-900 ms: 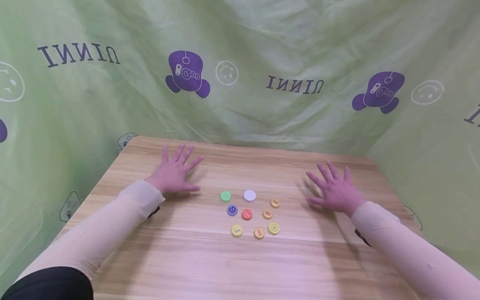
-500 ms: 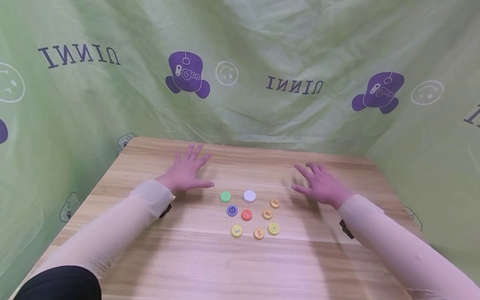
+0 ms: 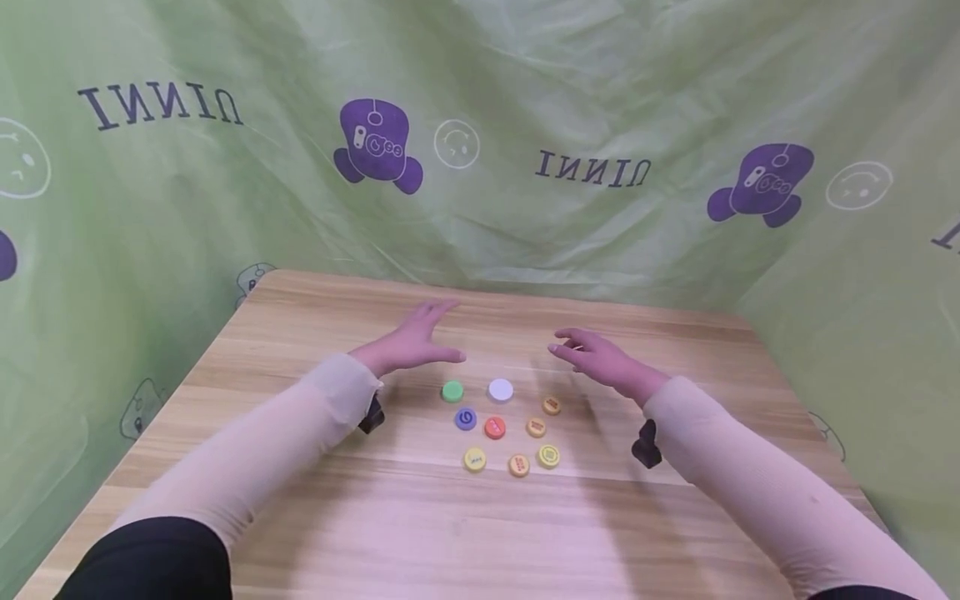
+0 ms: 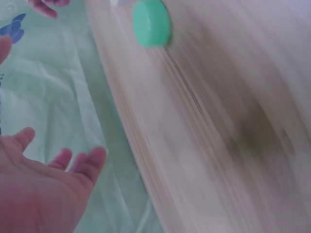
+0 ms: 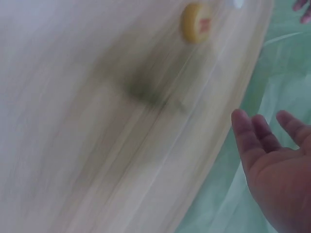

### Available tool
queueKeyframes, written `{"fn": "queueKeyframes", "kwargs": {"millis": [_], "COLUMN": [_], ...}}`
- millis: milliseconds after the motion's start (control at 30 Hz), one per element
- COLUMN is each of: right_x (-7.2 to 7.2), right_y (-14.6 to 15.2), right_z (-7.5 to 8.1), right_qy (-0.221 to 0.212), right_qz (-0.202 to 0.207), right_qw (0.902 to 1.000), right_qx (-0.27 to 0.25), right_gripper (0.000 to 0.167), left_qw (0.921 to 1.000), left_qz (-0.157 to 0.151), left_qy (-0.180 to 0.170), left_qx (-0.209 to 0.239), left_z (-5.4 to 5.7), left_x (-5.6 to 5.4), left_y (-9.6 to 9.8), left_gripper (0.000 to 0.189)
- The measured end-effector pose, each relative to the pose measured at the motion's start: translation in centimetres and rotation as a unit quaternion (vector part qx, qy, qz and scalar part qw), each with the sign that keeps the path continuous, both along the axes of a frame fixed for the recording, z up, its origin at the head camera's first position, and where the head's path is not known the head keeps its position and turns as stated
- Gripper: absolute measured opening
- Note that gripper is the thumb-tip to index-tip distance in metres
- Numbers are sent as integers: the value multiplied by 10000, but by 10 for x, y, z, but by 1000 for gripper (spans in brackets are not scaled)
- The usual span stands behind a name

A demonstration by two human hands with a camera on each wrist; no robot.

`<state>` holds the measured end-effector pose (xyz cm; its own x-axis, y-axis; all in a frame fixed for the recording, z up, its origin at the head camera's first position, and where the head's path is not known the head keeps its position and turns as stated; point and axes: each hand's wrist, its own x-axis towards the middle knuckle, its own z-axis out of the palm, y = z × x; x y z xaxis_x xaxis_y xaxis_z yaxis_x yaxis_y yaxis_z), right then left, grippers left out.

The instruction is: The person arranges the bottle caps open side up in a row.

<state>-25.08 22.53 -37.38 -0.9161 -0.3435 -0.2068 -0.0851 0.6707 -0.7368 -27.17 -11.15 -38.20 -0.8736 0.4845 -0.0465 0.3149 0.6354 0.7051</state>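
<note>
Several round bottle caps lie in a loose cluster on the wooden table (image 3: 420,525). At its far side are a green cap (image 3: 452,392) and a white cap (image 3: 500,391). Nearer lie a blue cap (image 3: 466,418), a red cap (image 3: 495,427), orange caps (image 3: 536,427) and yellow caps (image 3: 475,459). My left hand (image 3: 411,340) hovers beyond the green cap, thumb and fingers spread apart, holding nothing. Across from it my right hand (image 3: 603,360) hovers behind the orange caps, its fingers loosely bent and nothing in them. Neither hand touches a cap. In the left wrist view the green cap (image 4: 152,23) shows large.
A pale green curtain (image 3: 480,225) printed with purple figures hangs behind the table and along both sides. Black wrist devices (image 3: 647,446) sit below the cuffs of both sleeves. The table's far edge (image 3: 525,293) runs close to the curtain.
Both hands have moved inward from the table's sides toward each other, above the far side of the caps. Their widely spread fingers have drawn closer together. The caps have stayed put.
</note>
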Motion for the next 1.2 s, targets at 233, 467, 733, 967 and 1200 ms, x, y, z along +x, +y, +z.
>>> {"fn": "queueKeyframes", "kwargs": {"millis": [233,467,733,967,1200], "right_x": [-2,0,6,9,9], "right_y": [-18,-27,-45,-54,-62], "right_z": [-6,-12,-24,-34,-43], "right_qy": [-1126,-1629,-1671,-1638,-1585], "right_qz": [-141,11,98,-68,-174], "right_qw": [9829,9706,9788,9813,9825], "right_qx": [-1448,-1771,-1181,-1003,-964], "right_gripper": [61,62,58,58,45], "left_qw": [9897,9866,9887,9873,9853], "left_qz": [251,469,579,450,438], "left_qy": [-1070,-1419,-1382,-1512,-1652], "left_qx": [917,651,51,-164,-26], "left_z": [-3,-7,-19,-26,-29], "left_x": [9,29,34,37,39], "left_y": [29,62,73,77,80], "left_gripper": [93,82,72,56,23]}}
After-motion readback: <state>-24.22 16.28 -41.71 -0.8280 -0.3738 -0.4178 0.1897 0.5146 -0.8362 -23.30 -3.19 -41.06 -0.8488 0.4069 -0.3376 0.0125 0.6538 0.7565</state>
